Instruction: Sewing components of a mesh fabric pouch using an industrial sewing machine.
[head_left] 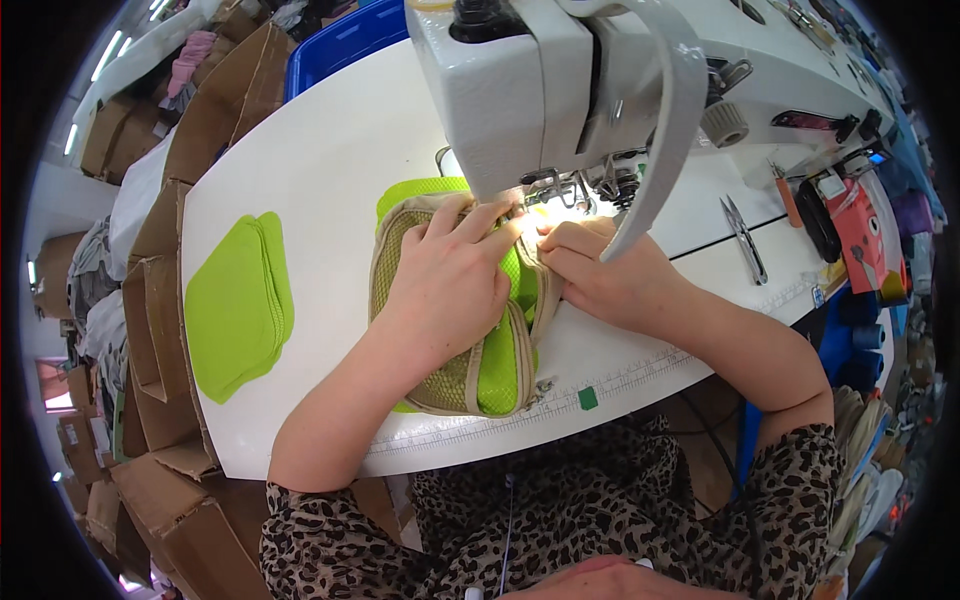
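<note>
A lime-green and beige mesh pouch [455,380] with beige binding lies under the head of a white sewing machine [490,110]. My left hand [450,265] rests on top of the pouch, fingers spread and reaching toward the lit needle area. On the other side, my right hand [605,265] has its fingers bent together, pinching the pouch's edge close to the presser foot. The fingertips of both hands nearly meet under the lamp. Glare and fingers hide the exact stitching spot.
Left of the pouch lies a stack of lime-green fabric pieces [240,310]. Thread snips [745,240] lie at the right, near an orange-handled tool [785,195]. A ruler strip [640,380] follows the table's front edge. Cardboard boxes [180,500] and a blue bin [345,45] border the table.
</note>
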